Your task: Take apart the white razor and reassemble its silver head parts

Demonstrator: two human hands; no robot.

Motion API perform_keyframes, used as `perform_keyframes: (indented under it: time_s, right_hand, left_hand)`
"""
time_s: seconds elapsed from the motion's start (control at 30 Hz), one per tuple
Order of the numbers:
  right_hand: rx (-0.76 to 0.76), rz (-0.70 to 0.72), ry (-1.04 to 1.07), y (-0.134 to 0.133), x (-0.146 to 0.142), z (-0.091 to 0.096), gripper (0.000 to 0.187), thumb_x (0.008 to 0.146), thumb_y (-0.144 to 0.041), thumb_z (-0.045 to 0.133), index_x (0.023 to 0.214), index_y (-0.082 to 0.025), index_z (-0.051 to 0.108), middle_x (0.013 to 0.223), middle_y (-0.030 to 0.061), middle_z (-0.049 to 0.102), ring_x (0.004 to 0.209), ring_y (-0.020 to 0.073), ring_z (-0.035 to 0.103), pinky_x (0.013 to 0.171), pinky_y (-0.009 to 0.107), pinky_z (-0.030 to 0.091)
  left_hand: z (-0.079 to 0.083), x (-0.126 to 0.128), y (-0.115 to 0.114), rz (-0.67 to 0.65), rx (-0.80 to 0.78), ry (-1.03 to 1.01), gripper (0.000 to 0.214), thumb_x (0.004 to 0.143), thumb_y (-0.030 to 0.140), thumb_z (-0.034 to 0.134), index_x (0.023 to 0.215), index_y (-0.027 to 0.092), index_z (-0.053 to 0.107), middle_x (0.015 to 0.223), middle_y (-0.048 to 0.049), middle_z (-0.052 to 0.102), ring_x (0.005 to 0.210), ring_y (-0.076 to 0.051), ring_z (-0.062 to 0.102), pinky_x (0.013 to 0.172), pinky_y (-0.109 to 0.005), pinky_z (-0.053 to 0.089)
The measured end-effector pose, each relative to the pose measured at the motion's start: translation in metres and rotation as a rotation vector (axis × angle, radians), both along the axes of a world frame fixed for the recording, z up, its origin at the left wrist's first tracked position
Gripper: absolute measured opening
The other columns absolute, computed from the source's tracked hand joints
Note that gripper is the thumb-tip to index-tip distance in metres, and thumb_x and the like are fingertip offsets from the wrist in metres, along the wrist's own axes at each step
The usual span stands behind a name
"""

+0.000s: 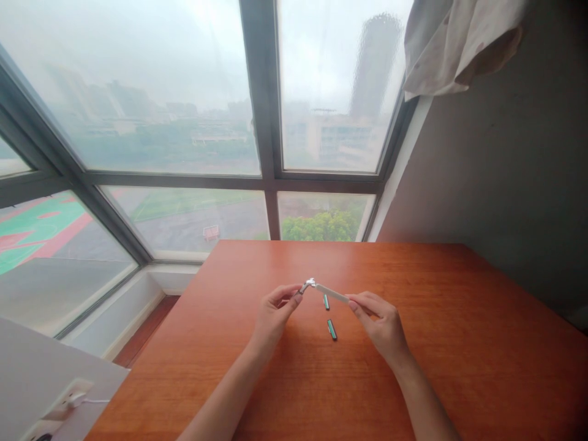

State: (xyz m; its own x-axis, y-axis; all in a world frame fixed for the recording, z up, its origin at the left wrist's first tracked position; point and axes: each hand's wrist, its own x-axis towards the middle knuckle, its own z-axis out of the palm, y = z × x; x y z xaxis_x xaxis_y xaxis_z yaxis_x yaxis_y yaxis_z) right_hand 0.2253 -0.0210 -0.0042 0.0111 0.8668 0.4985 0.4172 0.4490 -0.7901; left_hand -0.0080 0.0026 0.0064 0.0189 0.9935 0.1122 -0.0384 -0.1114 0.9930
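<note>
Between thumb and fingers, my left hand [275, 312] pinches what looks like a silver razor handle [304, 286], its shiny head pointing up and to the right. My right hand [379, 321] grips the near end of a slim whitish stick [331, 293]. The stick's far end meets or overlaps the silver head; whether they are joined I cannot tell. Below the stick, a green-and-black razor cartridge [326, 302] lies on the brown wooden table [459, 343]. Closer to me rests a second razor cartridge [332, 329], slightly tilted.
Large windows with a grey frame [271, 184] rise behind the table's back edge. A pale cloth [459, 49] hangs at the upper right beside a grey wall [478, 159]. At the lower left, a plug with a white cable [78, 399] sits in a wall socket.
</note>
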Motion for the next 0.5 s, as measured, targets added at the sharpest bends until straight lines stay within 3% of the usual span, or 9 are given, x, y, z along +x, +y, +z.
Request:
perform_keyframes:
  time_s: [0.5]
  right_hand:
    - [0.017,-0.017,-0.009,0.0014,0.0011,-0.0014,0.021,0.086,-0.034,0.058,0.09,-0.021,0.073,0.083,0.0062,0.07,0.074,0.0184,0.065,0.06,0.026,0.053]
  left_hand:
    - [0.0025,0.0001,0.0002,0.001,-0.011,-0.018,0.029,0.071,0.036,0.073,0.094,0.019,0.075,0.091,-0.0081,0.072,0.082,-0.02,0.061,0.069,-0.026,0.047]
